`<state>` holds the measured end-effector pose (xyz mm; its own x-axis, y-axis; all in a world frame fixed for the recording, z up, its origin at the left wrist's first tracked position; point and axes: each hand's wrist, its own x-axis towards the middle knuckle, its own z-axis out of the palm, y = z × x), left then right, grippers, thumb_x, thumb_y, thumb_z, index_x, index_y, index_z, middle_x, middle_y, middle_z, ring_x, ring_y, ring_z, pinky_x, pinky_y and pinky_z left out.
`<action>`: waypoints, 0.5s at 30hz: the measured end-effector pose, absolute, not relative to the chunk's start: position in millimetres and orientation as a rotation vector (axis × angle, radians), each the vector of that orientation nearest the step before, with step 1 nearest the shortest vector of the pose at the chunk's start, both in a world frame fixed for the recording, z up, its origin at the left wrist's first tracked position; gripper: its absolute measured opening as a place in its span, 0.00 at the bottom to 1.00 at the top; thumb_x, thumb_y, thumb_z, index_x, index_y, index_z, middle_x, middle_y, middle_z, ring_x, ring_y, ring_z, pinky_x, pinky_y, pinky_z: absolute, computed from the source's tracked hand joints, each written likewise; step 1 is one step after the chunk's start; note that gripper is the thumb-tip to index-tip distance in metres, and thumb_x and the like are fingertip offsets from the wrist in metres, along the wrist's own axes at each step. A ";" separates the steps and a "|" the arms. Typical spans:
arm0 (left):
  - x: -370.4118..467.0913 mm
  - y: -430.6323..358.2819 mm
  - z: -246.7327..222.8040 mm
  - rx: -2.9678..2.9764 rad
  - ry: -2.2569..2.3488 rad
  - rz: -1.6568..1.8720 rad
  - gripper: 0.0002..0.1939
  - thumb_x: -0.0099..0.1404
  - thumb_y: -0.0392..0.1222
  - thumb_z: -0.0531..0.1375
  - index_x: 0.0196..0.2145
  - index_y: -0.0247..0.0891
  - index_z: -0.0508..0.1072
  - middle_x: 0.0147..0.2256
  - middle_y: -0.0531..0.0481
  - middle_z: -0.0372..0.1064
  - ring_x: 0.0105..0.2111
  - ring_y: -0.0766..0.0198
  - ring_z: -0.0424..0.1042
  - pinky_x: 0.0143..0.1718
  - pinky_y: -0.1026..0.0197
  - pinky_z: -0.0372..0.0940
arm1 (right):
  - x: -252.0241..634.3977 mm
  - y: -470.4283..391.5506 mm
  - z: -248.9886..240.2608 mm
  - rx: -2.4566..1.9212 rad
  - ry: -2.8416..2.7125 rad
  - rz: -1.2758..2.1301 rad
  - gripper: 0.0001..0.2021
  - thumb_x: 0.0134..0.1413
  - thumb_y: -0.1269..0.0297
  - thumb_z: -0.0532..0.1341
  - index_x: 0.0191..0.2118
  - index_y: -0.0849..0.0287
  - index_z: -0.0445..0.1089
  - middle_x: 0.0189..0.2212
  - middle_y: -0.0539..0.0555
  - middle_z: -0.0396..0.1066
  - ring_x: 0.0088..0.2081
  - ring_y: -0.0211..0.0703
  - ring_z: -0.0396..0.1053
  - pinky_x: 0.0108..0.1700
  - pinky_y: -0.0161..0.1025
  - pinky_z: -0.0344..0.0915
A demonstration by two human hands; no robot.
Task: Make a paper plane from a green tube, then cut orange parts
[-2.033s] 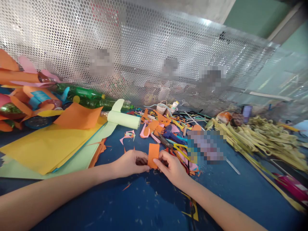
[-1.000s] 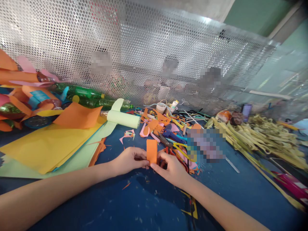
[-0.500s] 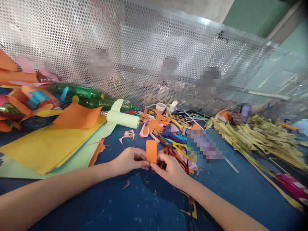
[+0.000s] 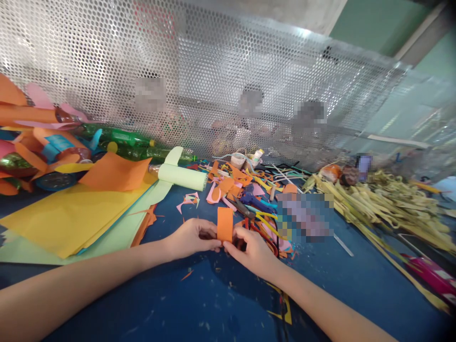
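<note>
A small folded piece of orange paper (image 4: 225, 223) stands upright between my hands over the blue table (image 4: 199, 304). My left hand (image 4: 192, 239) pinches its lower left edge, thumb and fingers together. At the lower right edge, my right hand (image 4: 253, 249) grips the same paper, with the thumb at its bottom corner. Right behind my right hand lie pliers with yellow handles (image 4: 245, 209) and a blue glue gun (image 4: 258, 201). A light green paper-wrapped bottle (image 4: 183, 176) with paper fins lies farther back to the left.
Coloured paper sheets (image 4: 71, 213) are stacked at the left, with decorated bottles (image 4: 60, 142) behind them. Orange and pink scraps (image 4: 228, 183) cover the middle. Dried husk-like strips (image 4: 392, 202) lie at the right. A perforated metal screen (image 4: 213, 61) rises at the back, people beyond it.
The top of the orange paper bends into a slightly rounder curve than before. Both hands keep nearly the same place and grip.
</note>
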<state>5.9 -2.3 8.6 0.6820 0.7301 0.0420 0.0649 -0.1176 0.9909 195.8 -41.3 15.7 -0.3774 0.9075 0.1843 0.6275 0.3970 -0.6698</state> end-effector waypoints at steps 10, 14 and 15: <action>5.5 -2.6 7.6 1.666 0.664 0.647 0.07 0.54 0.40 0.62 0.24 0.32 0.72 0.25 0.52 0.70 0.26 0.67 0.70 0.31 0.66 0.65 | 196.7 -41.8 16.2 -1.284 -2.152 0.734 0.07 0.54 0.63 0.55 0.28 0.59 0.64 0.23 0.49 0.67 0.24 0.36 0.65 0.25 0.31 0.59; 5.4 -3.3 10.3 1.676 0.664 0.612 0.07 0.55 0.41 0.61 0.29 0.33 0.73 0.26 0.51 0.72 0.28 0.66 0.71 0.33 0.65 0.65 | 196.2 -42.2 15.9 -1.279 -2.153 0.731 0.06 0.53 0.64 0.55 0.29 0.59 0.65 0.23 0.49 0.67 0.24 0.36 0.65 0.25 0.31 0.59; 5.3 -3.6 11.0 1.673 0.670 0.605 0.08 0.56 0.42 0.61 0.30 0.33 0.73 0.26 0.51 0.72 0.28 0.66 0.71 0.32 0.65 0.66 | 196.2 -42.4 15.8 -1.279 -2.155 0.734 0.06 0.53 0.65 0.55 0.29 0.59 0.65 0.23 0.49 0.67 0.24 0.36 0.65 0.25 0.31 0.59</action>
